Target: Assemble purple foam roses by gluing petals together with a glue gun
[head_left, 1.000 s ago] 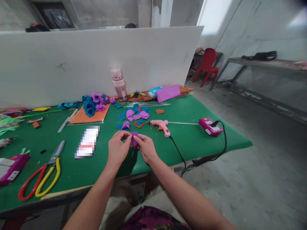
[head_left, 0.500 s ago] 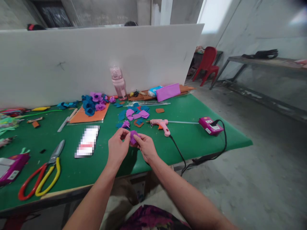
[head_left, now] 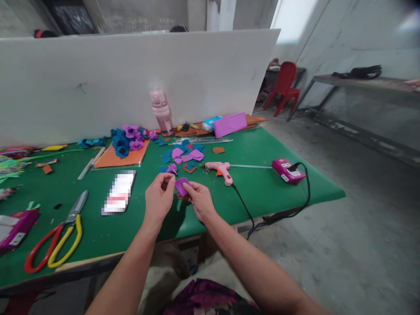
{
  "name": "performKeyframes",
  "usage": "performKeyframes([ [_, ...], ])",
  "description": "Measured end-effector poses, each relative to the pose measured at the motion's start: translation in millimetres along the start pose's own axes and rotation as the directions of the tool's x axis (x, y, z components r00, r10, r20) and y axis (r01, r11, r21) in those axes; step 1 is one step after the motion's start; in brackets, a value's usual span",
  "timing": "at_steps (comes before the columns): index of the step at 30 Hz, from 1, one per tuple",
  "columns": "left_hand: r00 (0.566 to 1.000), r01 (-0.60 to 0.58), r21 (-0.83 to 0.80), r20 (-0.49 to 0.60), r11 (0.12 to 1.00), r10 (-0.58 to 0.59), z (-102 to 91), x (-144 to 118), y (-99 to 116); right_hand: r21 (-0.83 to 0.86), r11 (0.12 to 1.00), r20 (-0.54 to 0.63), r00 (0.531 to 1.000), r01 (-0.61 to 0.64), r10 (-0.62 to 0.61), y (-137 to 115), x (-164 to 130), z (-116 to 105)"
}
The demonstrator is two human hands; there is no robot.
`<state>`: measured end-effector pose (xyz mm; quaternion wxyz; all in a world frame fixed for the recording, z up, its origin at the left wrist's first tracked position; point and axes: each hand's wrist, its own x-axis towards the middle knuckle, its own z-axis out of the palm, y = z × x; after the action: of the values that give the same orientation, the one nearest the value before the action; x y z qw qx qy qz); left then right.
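Note:
In my right hand (head_left: pixel 201 199) is a purple foam petal (head_left: pixel 182 186), pinched between thumb and fingers above the green table (head_left: pixel 243 197). Just to its left is my left hand (head_left: pixel 160 194), its thumb and index fingertips pressed together near the petal's edge. Whether anything small is between those fingertips is hidden. Behind the hands lies a small purple flower (head_left: pixel 172 169). Loose purple petals (head_left: pixel 197 155) and blue petals (head_left: pixel 166 156) are scattered farther back. A pink glue gun (head_left: pixel 220 168) rests to the right, its cord running off the front edge.
Large scissors (head_left: pixel 67 232) and a phone (head_left: pixel 118 192) lie on the left. Finished blue and purple flowers (head_left: pixel 126 140) sit on an orange sheet (head_left: pixel 121 161). A pink bottle (head_left: pixel 161 111) stands by the white partition (head_left: pixel 114 83). At right is a magenta power box (head_left: pixel 288 171).
My left hand has drawn slightly left, away from the purple petal. The petal now shows flatter and more fully in my right hand, which has barely moved.

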<state>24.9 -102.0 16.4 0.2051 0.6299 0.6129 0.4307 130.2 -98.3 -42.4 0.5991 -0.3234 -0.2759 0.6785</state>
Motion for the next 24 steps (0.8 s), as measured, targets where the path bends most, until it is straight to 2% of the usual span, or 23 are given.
performKeyframes([
  [3,0.992,0.066,-0.066,0.113,0.996,-0.058,1.9,3.6,-4.3,-0.018,1.000,0.014,1.000,0.009,-0.009,1.1,1.0,-0.8],
  [7,0.993,0.053,0.003,0.107,0.999,-0.053,4.7,1.1,-4.8,-0.092,0.995,0.024,0.999,0.033,-0.031,3.8,1.2,-2.0],
  [9,0.993,0.012,0.023,0.120,1.000,-0.014,-3.2,-0.9,-8.2,-0.156,0.987,0.034,0.999,0.045,-0.040,5.2,0.3,-3.3],
  [11,0.994,-0.015,0.048,0.110,0.999,0.009,-25.6,-0.8,-20.7,-0.198,0.980,0.024,0.999,0.036,-0.032,5.9,-0.2,-4.9],
  [12,0.998,-0.011,0.099,0.061,0.995,0.005,-43.5,-0.6,-31.1,-0.193,0.981,0.000,1.000,0.030,-0.030,5.8,-0.2,-5.7],
  [14,0.991,0.059,0.357,-0.137,0.932,-0.010,-90.0,-2.7,-59.0,-0.138,0.990,-0.039,0.999,0.006,-0.011,4.5,-0.4,-6.5],
  [15,0.980,0.112,0.528,-0.198,0.842,-0.006,-116.0,-6.1,-74.6,-0.101,0.995,-0.053,0.999,-0.011,0.006,3.3,-1.2,-6.2],
  [16,0.979,0.163,0.672,-0.199,0.722,-0.036,-141.2,-11.0,-90.1,-0.069,0.997,-0.063,0.998,-0.031,0.026,1.8,-2.7,-5.5],
  [18,0.967,0.233,0.842,-0.148,0.486,-0.207,-182.6,-23.6,-116.6,-0.035,0.997,-0.073,0.995,-0.069,0.066,-0.8,-7.8,-2.6],
  [19,0.945,0.238,0.879,-0.112,0.414,-0.306,-196.6,-30.0,-126.1,-0.031,0.996,-0.077,0.994,-0.085,0.082,-1.5,-11.1,-0.4],
  [21,0.907,0.244,0.904,-0.085,0.350,-0.412,-211.3,-39.5,-136.4,-0.032,0.993,-0.084,0.991,-0.112,0.109,-1.3,-18.1,4.8],
  [24,0.850,0.287,0.892,-0.068,0.349,-0.523,-214.3,-40.4,-135.7,-0.034,0.989,-0.091,0.986,-0.145,0.141,1.6,-26.7,12.9],
])
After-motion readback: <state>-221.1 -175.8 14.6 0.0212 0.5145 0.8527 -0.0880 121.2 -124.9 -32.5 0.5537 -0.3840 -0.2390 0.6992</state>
